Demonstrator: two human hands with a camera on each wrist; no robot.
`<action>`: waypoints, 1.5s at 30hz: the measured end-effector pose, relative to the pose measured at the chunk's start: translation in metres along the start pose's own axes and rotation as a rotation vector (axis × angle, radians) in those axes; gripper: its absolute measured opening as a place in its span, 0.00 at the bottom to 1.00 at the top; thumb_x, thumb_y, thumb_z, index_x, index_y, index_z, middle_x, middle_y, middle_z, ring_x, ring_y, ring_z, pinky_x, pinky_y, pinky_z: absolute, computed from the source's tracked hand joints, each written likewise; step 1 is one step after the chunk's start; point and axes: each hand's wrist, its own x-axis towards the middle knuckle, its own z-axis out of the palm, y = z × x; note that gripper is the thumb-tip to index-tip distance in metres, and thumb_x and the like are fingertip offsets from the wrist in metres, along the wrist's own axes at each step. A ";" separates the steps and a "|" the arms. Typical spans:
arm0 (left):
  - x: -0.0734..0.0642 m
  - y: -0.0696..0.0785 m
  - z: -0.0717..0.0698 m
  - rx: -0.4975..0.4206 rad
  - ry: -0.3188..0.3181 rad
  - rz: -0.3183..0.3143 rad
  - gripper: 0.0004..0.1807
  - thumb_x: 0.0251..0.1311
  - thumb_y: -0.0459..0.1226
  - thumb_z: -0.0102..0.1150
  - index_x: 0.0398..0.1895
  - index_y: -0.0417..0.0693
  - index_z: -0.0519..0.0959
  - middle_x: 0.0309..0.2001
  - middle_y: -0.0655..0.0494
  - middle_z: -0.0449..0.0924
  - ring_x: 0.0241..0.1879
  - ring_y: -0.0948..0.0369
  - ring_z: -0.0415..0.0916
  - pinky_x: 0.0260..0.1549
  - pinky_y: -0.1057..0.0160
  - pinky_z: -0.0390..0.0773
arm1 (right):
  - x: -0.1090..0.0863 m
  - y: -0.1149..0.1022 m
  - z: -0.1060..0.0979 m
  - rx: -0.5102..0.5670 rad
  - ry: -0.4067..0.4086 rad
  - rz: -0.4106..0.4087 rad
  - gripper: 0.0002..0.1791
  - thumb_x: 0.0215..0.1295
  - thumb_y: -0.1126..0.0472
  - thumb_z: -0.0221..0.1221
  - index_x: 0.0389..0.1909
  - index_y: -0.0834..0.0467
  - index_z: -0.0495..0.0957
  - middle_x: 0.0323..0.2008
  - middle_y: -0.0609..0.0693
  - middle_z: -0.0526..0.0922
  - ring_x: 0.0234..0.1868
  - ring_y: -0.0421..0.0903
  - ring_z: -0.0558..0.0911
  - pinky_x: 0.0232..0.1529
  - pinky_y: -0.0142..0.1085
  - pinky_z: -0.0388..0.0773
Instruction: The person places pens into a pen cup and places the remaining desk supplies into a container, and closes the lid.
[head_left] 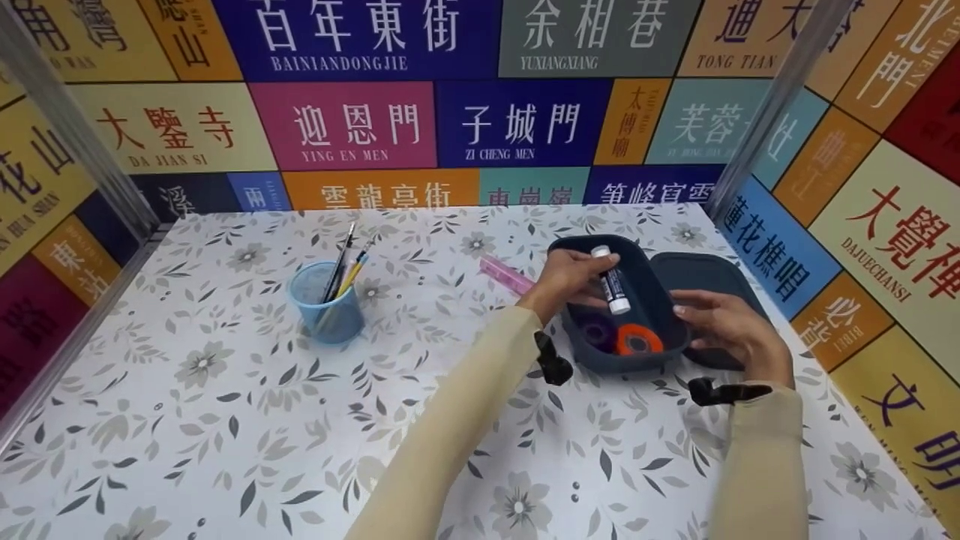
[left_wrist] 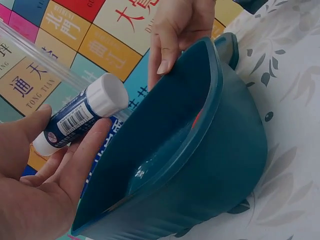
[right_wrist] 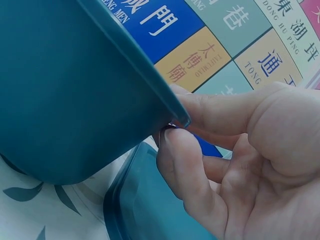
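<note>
In the head view, my left hand (head_left: 564, 279) grips a glue stick (head_left: 612, 280) with white ends and a dark blue label. It holds the glue stick above the open dark teal box (head_left: 634, 363). The left wrist view shows the glue stick (left_wrist: 74, 119) between thumb and fingers, apart from the box wall. My right hand (head_left: 733, 328) pinches the box's right rim, thumb on one side and fingers on the other in the right wrist view. Inside the box lie an orange ring-shaped roll (head_left: 637, 328) and a dark purple one (head_left: 586, 330).
A matching teal lid (head_left: 705, 271) lies on the table right of the box, partly behind my right hand. Left of the box is a pink translucent strip (head_left: 505, 276). Farther left stands a light blue cup (head_left: 327, 321) with brushes and pencils. Patterned panels border the flowered tabletop.
</note>
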 end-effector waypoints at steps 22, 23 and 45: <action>0.012 -0.008 0.043 0.089 0.205 -0.089 0.14 0.57 0.38 0.72 0.34 0.36 0.79 0.22 0.46 0.82 0.28 0.42 0.87 0.24 0.51 0.88 | 0.000 -0.001 0.000 -0.049 0.004 -0.022 0.38 0.72 0.47 0.58 0.77 0.54 0.58 0.62 0.54 0.74 0.47 0.39 0.82 0.45 0.34 0.85; 0.013 -0.010 0.044 0.088 0.214 -0.098 0.14 0.57 0.38 0.72 0.35 0.36 0.79 0.22 0.46 0.81 0.27 0.42 0.87 0.23 0.52 0.88 | 0.001 -0.001 0.000 -0.054 0.008 -0.018 0.38 0.72 0.47 0.58 0.77 0.54 0.58 0.65 0.56 0.72 0.47 0.38 0.81 0.44 0.33 0.85; 0.014 -0.015 0.042 0.080 0.197 -0.080 0.13 0.59 0.32 0.68 0.45 0.35 0.78 0.42 0.31 0.86 0.38 0.41 0.87 0.36 0.49 0.88 | -0.001 -0.002 0.000 -0.020 0.012 0.025 0.39 0.70 0.45 0.60 0.77 0.52 0.58 0.61 0.53 0.74 0.47 0.41 0.81 0.46 0.34 0.84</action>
